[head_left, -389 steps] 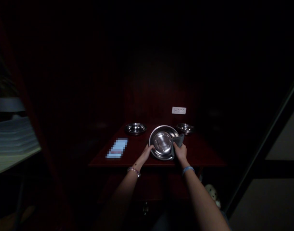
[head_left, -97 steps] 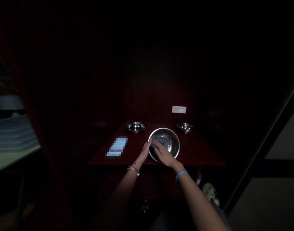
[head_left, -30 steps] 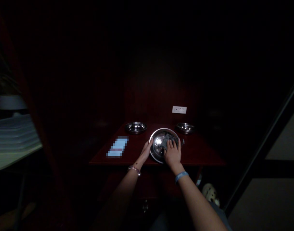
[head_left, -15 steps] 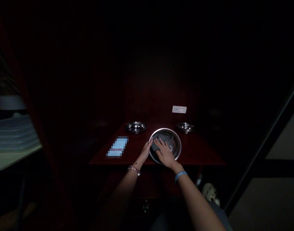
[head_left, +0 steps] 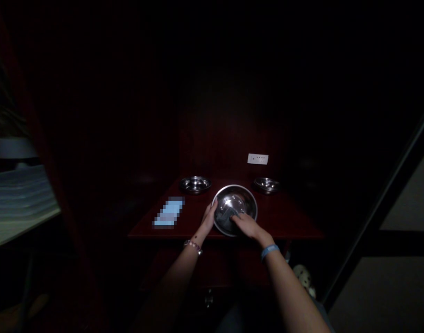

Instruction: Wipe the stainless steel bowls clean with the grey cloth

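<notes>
1. Over the front of the dark red table [head_left: 295, 222], you appear to be wiping inside a stainless-steel basin [head_left: 247, 201]; the next stroke calls for a steady left hold and even pressure around the wall.
2. The basin is round, shiny and tilted towards you, light spots ringing its base (whether it touches the table, I can't tell).
3. Your left hand [head_left: 208, 219] pinches its rim; your right hand [head_left: 249, 225] bends its fingers onto the grey cloth [head_left: 225, 219], pinching or merely pressing, I can't tell.
4. That cloth lies low inside the basin, nearest you.
</notes>
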Demonstrator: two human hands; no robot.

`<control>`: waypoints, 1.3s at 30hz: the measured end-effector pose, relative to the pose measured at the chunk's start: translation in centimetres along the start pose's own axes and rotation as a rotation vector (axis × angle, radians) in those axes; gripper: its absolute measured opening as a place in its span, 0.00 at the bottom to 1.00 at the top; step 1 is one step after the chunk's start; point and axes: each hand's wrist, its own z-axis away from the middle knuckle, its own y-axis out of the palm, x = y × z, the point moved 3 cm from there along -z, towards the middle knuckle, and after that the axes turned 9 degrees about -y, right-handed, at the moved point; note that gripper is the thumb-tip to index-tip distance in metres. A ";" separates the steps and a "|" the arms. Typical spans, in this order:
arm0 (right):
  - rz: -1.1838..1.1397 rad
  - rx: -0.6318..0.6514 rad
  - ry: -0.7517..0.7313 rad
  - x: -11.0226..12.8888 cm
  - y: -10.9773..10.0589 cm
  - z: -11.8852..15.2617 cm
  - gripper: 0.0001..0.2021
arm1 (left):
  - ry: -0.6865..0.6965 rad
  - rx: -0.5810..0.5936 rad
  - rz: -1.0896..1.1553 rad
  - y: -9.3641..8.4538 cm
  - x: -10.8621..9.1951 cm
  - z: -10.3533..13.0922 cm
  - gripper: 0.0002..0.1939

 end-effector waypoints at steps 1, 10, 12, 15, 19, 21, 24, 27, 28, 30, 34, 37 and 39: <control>0.043 0.032 0.015 0.1 -0.3 0.0 0.26 | -0.005 -0.008 -0.012 0.0 0.0 0.0 0.37; 0.366 -0.145 0.181 1.7 -1.9 0.7 0.28 | 0.001 0.045 -0.063 0.3 -0.4 0.5 0.39; 0.371 -0.203 0.147 1.4 -1.2 0.6 0.26 | -0.006 0.064 -0.063 0.4 -0.4 0.5 0.39; 0.342 -0.211 0.096 0.6 0.4 0.3 0.28 | -0.009 0.069 -0.055 0.5 -0.4 0.4 0.38; 0.293 -0.234 0.044 0.0 2.0 -0.3 0.28 | -0.004 0.069 -0.045 0.6 -0.4 0.4 0.35; 0.275 -0.270 0.026 0.2 2.3 -0.5 0.28 | 0.006 0.076 -0.033 0.7 -0.5 0.4 0.34; 0.235 -0.297 -0.019 1.0 2.6 -0.8 0.28 | 0.009 0.076 -0.011 0.7 -0.4 0.5 0.33; 0.159 -0.275 -0.116 2.1 2.9 -1.1 0.28 | -0.001 0.053 0.014 0.5 -0.1 0.3 0.33; 0.123 -0.263 -0.151 2.4 2.9 -1.1 0.28 | 0.001 0.042 0.019 0.4 0.0 0.3 0.32; 0.037 -0.234 -0.211 2.9 2.9 -1.1 0.27 | 0.006 0.015 0.028 0.2 0.1 0.1 0.31; -0.075 -0.194 -0.172 3.5 2.6 -0.9 0.23 | 0.005 -0.018 0.034 -0.2 0.3 -0.3 0.31; -0.042 -0.153 -0.050 3.6 2.6 -0.7 0.25 | 0.001 -0.060 0.034 -0.4 0.6 -0.5 0.31; 0.001 -0.148 -0.070 3.8 2.5 -0.6 0.26 | -0.007 -0.087 0.028 -0.6 0.7 -0.6 0.30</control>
